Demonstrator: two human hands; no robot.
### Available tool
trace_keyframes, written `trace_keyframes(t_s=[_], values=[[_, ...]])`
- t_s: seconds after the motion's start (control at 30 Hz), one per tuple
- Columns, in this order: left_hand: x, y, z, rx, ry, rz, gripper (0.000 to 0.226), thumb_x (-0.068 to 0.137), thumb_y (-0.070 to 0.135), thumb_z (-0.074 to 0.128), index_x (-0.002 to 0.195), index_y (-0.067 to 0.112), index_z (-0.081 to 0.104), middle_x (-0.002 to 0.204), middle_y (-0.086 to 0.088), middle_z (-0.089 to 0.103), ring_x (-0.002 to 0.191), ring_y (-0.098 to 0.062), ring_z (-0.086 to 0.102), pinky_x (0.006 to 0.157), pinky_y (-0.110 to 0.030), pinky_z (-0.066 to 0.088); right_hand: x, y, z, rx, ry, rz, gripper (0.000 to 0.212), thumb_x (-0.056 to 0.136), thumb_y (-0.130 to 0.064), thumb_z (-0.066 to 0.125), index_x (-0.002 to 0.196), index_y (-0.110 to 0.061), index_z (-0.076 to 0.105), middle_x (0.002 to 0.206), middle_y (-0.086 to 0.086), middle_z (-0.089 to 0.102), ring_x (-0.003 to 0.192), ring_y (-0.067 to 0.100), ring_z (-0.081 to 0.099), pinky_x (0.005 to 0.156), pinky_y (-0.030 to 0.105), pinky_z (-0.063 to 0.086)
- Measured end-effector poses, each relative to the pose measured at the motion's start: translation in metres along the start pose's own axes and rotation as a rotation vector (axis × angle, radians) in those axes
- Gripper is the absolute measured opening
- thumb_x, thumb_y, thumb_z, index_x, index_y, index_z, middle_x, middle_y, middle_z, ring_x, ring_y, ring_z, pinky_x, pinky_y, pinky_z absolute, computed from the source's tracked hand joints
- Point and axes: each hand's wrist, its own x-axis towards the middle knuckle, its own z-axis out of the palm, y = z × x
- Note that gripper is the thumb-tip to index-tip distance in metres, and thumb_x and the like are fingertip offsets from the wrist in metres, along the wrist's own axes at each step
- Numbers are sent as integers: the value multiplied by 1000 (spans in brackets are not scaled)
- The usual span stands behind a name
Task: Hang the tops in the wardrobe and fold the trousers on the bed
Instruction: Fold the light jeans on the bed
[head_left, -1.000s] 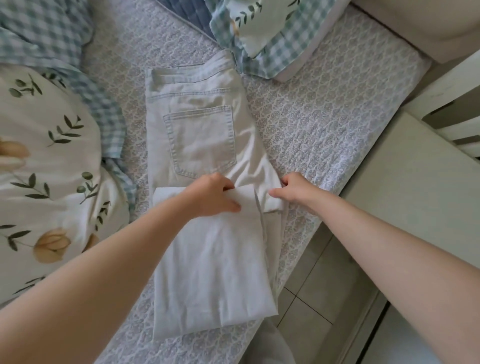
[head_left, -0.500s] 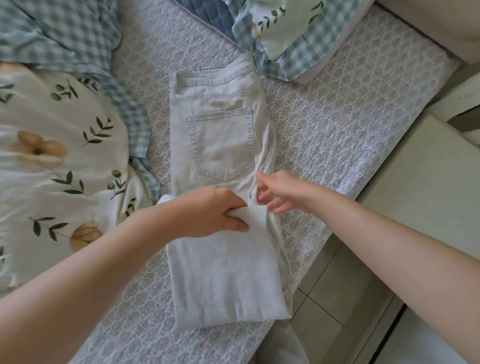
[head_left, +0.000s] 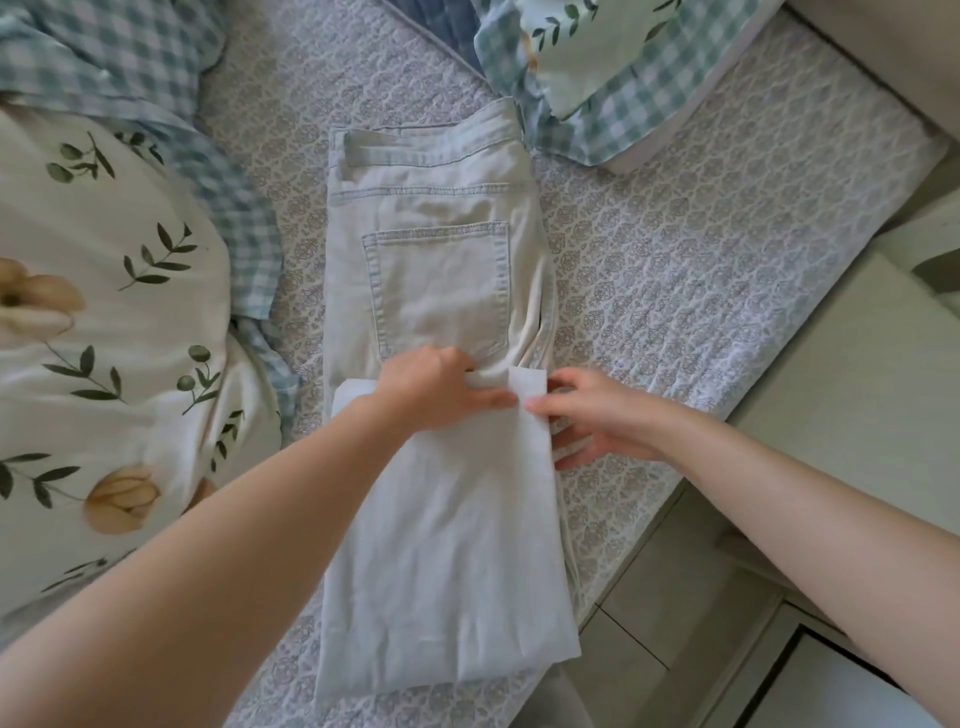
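Observation:
Pale grey trousers (head_left: 441, 280) lie flat on the bed (head_left: 675, 291), back pocket up and waistband away from me. The legs are folded up over the seat, with the hem just below the pocket. My left hand (head_left: 434, 389) grips the hem near its middle, thumb on top and fingers tucked under the edge. My right hand (head_left: 597, 421) pinches the right edge of the folded leg, thumb on the cloth and fingers beneath it. No tops or wardrobe are in view.
A floral duvet (head_left: 104, 312) with a checked border is bunched on the left. A checked pillow (head_left: 597, 67) lies past the waistband. The bed's edge runs diagonally at right, with tiled floor (head_left: 675, 597) and a pale cabinet (head_left: 857, 389) beyond.
My right hand let go of the hem corner, touched the seat's side, then came down to the folded leg's right edge. My left hand stayed on the hem.

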Motion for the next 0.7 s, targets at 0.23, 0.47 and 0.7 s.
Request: trace_keyframes(t_s=[0.23,0.47,0.7], values=[[-10,-54,-30,11,-211,-5,48,65,76,68,88,33,67,76,13,62,75,-14,61,59,-27,45,12,7,-4,-172,56,-54,35,93,-19,63,122,-17,43,106,12,67,79,24,73,68,42,61],[-37,-84,-23,115,-19,-103,47,76,71,64,100,31,60,86,3,65,78,-19,61,61,-33,51,8,9,-5,-635,332,-303,54,83,-44,71,119,-27,33,103,2,61,73,21,68,61,37,57],[-87,-116,9,472,374,646,98,64,-6,67,152,19,33,157,-12,33,143,-37,30,117,-51,23,-2,31,-12,-1729,412,-1217,86,69,9,58,147,-20,34,147,16,43,136,39,38,112,48,33]])
